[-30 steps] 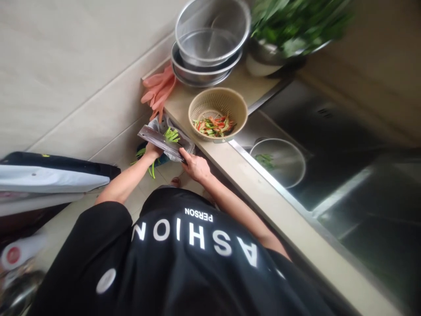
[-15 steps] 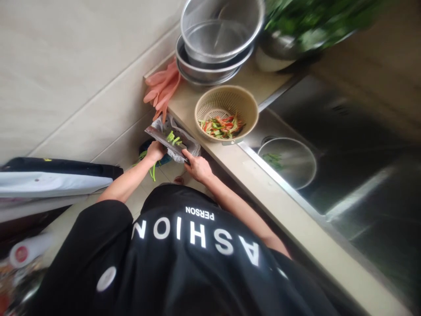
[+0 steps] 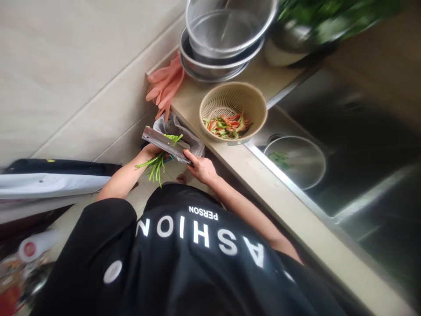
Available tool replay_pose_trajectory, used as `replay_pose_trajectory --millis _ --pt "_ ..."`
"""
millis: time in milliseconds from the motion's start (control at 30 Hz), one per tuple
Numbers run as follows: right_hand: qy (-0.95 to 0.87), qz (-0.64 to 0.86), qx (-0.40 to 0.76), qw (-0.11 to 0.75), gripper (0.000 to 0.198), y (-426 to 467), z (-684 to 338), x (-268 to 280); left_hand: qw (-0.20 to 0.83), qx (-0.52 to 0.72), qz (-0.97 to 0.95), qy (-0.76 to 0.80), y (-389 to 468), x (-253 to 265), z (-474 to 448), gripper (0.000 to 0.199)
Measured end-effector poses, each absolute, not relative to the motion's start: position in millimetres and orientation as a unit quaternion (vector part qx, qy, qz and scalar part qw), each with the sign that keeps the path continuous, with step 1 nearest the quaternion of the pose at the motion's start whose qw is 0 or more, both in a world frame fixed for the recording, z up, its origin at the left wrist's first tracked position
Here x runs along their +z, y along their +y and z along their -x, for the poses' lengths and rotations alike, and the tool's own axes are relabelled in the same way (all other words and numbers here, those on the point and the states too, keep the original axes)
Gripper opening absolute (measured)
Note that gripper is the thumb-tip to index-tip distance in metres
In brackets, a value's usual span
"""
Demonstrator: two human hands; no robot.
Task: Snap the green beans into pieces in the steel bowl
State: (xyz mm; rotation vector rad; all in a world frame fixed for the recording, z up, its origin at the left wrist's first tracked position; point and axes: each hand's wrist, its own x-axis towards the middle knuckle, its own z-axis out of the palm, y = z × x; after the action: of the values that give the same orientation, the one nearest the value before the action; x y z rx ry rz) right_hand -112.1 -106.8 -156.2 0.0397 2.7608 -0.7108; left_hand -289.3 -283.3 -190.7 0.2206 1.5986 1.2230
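Head view: a beige colander (image 3: 259,103) on the counter (image 3: 250,171) holds red and green vegetable strips (image 3: 226,125). At its 12 o'clock, stacked steel bowls (image 3: 217,57); at its 4 o'clock, a round steel basin (image 3: 296,160) sits in the sink. At the colander's 9 o'clock, a bag-lined bin (image 3: 192,141) hangs off the counter edge.

The right hand (image 3: 202,166) grips the handle of a cleaver (image 3: 161,141), blade flat over the bin with green scraps on it. The left hand (image 3: 149,152), at the blade's 7 o'clock, is closed on a bunch of green stems (image 3: 157,163).
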Motion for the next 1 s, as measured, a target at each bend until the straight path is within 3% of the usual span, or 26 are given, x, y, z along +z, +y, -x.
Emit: replay_pose_trajectory --millis 233,400,567,733,833,900,1000 --pt "0.962 -0.019 -0.239 0.131 0.063 -105.8 116.3 -167.4 0.577 0.54 -0.038 0.612 -286.4 -192.3 288.2 0.031" --pt "0.951 -0.087 -0.246 0.168 0.061 -94.2 110.5 -185.7 0.617 0.547 -0.064 0.562 -296.7 -186.3 296.0 0.031" --pt "0.943 -0.058 -0.293 0.146 0.061 -91.7 110.1 -182.3 0.585 0.515 -0.071 0.623 -291.2 -181.4 295.8 0.027" --pt "0.936 -0.101 -0.275 0.196 0.057 -82.4 116.6 -181.2 0.566 0.493 -0.104 0.653 -296.2 -171.1 303.8 0.033" --pt "0.937 -0.102 -0.268 0.201 0.056 -72.8 115.0 -170.1 0.509 0.449 -0.165 0.716 -303.0 -135.5 309.9 0.031" --pt "0.94 -0.107 -0.246 0.212 0.054 -64.3 109.3 -152.5 0.447 0.342 -0.215 0.799 -302.6 -98.1 307.4 0.029" --pt "0.949 -0.097 -0.217 0.205 0.05 -43.7 92.4 -118.2 0.256 0.213 -0.227 0.915 -296.0 -41.3 298.3 0.03"
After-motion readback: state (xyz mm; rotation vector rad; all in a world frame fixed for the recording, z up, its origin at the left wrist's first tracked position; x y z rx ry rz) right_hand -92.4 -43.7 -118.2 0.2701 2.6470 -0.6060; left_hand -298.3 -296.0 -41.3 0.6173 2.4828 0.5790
